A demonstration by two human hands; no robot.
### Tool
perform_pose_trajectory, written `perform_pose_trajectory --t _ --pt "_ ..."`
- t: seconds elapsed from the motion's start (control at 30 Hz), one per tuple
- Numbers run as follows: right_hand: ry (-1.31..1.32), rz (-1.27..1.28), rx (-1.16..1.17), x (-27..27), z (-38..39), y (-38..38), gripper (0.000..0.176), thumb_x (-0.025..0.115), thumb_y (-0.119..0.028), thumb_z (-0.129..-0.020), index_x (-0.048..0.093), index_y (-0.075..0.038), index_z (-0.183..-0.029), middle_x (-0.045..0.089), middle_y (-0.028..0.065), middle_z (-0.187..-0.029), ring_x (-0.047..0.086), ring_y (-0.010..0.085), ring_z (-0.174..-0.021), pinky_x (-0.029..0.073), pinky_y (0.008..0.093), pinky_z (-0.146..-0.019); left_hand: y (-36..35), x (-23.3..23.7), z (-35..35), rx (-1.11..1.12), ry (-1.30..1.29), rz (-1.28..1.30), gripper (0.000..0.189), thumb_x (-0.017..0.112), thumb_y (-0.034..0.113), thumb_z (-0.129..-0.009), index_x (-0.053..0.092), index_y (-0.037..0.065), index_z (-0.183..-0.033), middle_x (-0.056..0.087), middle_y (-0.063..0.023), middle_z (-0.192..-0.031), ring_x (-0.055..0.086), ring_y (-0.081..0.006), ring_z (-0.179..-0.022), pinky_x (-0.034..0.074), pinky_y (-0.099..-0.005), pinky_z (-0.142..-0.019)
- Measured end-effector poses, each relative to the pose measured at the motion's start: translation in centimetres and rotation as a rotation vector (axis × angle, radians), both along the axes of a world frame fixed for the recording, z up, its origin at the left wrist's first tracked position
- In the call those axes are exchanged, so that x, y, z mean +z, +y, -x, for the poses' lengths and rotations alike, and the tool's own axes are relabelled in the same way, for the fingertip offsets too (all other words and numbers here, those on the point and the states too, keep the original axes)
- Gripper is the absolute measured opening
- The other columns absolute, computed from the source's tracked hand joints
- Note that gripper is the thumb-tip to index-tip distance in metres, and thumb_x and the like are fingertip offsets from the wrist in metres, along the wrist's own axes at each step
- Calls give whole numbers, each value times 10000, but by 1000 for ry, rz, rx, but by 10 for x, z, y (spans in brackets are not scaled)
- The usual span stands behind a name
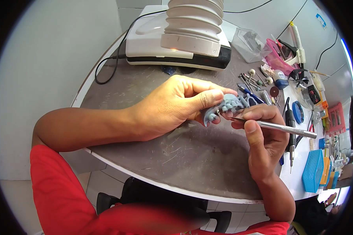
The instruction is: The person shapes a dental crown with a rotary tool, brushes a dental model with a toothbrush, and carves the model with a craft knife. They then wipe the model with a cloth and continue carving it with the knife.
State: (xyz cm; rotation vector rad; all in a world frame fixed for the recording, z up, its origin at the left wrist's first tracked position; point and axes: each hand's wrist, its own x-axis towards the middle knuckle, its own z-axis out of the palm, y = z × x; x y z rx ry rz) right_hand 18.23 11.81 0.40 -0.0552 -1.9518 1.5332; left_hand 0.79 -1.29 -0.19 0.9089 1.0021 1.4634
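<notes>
My left hand [180,98] is closed on a grey-blue dental model [230,103], pinching it between thumb and fingers. Rounded tooth shapes show along its curve, and a small metallic spot sits near its lower middle. My right hand [267,137] grips a craft knife [288,129] with a silver metal handle, held like a pen. The knife's thin dark tip points left at the lower edge of the model; whether it touches cannot be made out. Fingertips of both hands are close together around the model, and part of the model is hidden behind them.
A white ribbed suction hose [193,23] hangs over a white-and-black machine [157,47] behind my hands. Rotary burs [259,80], a pink basket [278,58] and a black handpiece [290,127] lie to the right. A blue basket [313,171] stands near the right edge.
</notes>
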Motion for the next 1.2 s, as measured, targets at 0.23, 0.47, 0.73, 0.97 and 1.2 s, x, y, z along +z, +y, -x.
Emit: perform_pose_trajectory --t 0.23,0.47,0.73,0.97,1.2 --pt "-7 -53 -13 -1 -1 1 140 614 17 -875 588 51 -1009 632 121 -960 604 125 -865 463 227 -775 -1 2 -1 11 10 2 436 524 224 -998 473 -20 -1355 629 -65 -1134 588 -94 -953 499 -232 -777" --pt "33 -72 -101 -4 1 1 152 611 55 -863 588 54 -1014 636 120 -964 608 127 -870 470 232 -786 -2 5 -3 85 -52 55 497 590 153 -956 398 5 -1390 631 -86 -1163 625 -129 -1045 547 -286 -875" --pt "-8 -65 -95 -3 0 1 148 615 54 -861 593 52 -1007 634 111 -956 606 118 -872 470 229 -784 -2 6 -5 87 -107 30 497 640 144 -926 404 27 -1348 643 -86 -1132 636 -125 -1012 551 -277 -837" --pt "-28 -124 -108 -3 0 1 127 627 50 -849 617 36 -975 631 95 -943 601 112 -856 463 224 -775 -2 6 -4 72 -71 24 436 659 147 -914 415 50 -1262 646 -99 -1118 646 -134 -990 558 -271 -806" --pt "-18 -141 -78 -4 0 5 139 631 56 -842 620 38 -980 634 97 -945 602 118 -850 467 230 -770 0 1 -4 66 -111 17 414 656 131 -914 405 63 -1236 638 -110 -1120 651 -152 -987 562 -278 -820"
